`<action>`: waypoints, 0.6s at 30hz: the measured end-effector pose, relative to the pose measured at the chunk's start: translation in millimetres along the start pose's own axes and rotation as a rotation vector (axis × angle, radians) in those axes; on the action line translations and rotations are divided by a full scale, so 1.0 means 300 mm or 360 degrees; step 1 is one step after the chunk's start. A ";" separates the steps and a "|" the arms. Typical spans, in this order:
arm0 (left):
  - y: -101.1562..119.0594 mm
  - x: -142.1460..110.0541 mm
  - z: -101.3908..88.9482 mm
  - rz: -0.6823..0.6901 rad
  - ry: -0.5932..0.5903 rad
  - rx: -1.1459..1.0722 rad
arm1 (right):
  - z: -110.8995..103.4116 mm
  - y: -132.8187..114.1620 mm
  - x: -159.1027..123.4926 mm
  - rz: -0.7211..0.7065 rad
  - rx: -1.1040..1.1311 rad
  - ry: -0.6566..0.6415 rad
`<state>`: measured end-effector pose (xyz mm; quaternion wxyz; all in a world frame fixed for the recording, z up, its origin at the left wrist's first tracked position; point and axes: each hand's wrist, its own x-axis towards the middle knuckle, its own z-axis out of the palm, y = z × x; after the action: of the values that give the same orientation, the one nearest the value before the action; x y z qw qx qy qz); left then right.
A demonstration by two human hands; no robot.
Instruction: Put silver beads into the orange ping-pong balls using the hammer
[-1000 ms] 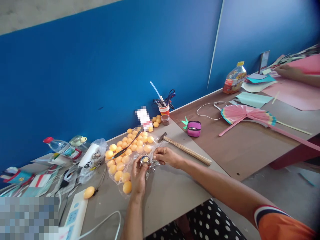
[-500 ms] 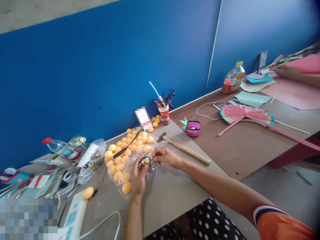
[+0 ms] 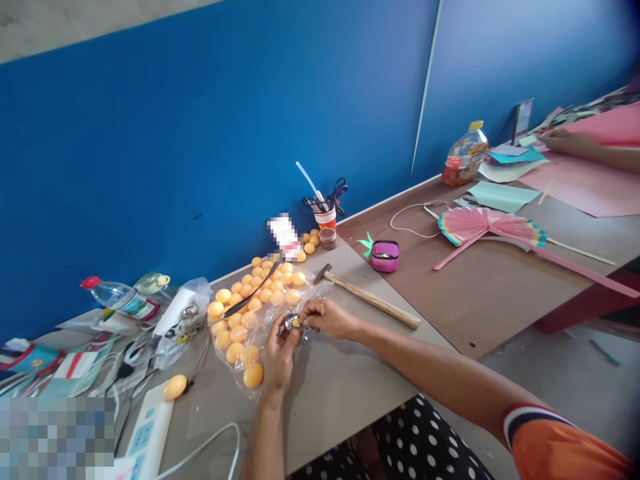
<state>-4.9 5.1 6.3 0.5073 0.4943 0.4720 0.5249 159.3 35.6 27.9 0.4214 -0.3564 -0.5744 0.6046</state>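
My left hand [image 3: 278, 357] is closed around a small shiny silver round piece [image 3: 290, 321] with a yellowish centre, held just above the table. At its right side, my right hand [image 3: 331, 320] pinches with thumb and finger close to the yellowish centre; whatever lies between those fingertips is too small to make out. More shiny bits show below the fingers. Left of my hands, many orange balls [image 3: 253, 375] lie in and around a clear plastic bag [image 3: 260, 327], with a black strap [image 3: 250, 293] across them.
Behind my right hand lies a hammer [image 3: 375, 297] with a wooden handle. A purple pouch [image 3: 385, 257], a cup of tools [image 3: 325, 217] and a pink paper fan [image 3: 480, 227] stand farther back. Bottles [image 3: 125, 300], cables and a power strip [image 3: 149, 427] are leftward. Another person's hand [image 3: 565, 141] touches pink paper.
My right fingers have shifted slightly left, closer in over the silver piece. The left hand keeps its hold, and the whole view has moved a little.
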 end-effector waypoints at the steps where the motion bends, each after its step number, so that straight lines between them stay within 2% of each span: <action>1: -0.001 0.000 -0.001 0.0003 -0.0001 0.0009 | 0.000 -0.001 -0.001 0.0000 -0.0017 0.0003; 11: 0.038 -0.016 0.022 0.0084 0.0018 0.0250 | -0.010 -0.023 -0.012 0.0071 -0.0298 -0.0002; 18: 0.008 -0.015 0.016 0.0131 0.0036 0.0370 | 0.002 -0.017 -0.014 0.0108 -0.0336 0.0096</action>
<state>-0.4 0.4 8.9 0.4192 0.5629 0.5146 0.4925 160.8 31.5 32.9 0.3780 -0.4359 -0.6096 0.5437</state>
